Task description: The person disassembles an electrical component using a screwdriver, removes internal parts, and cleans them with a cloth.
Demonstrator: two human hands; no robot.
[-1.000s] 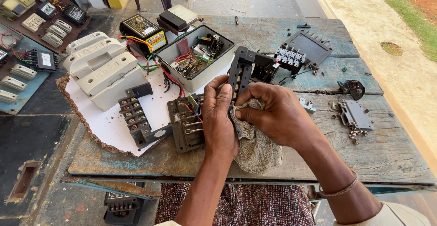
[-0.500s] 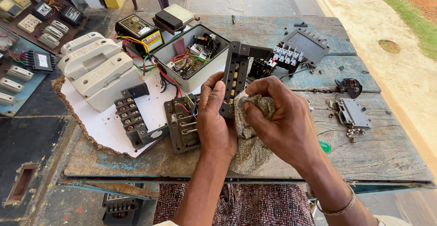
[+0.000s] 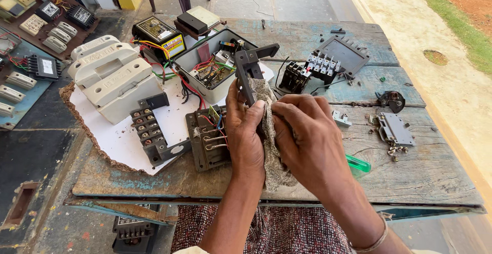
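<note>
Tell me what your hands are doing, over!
Left hand grips black part. Right hand presses rag on it. Nothing in the way.

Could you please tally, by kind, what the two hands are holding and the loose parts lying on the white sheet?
Held in the left hand and right hand:
Dark plastic part: 1
Grey rag: 1
On the white sheet:
White housings: 1 stack
Open grey box: 1
Terminal blocks: 1
Wired part: 1
Total: 6

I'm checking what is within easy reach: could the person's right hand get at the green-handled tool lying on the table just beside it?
Probably yes. The green-handled tool lies bare on the table right beside the right hand; nothing covers it, but that hand first has to let go of the cloth.
</note>
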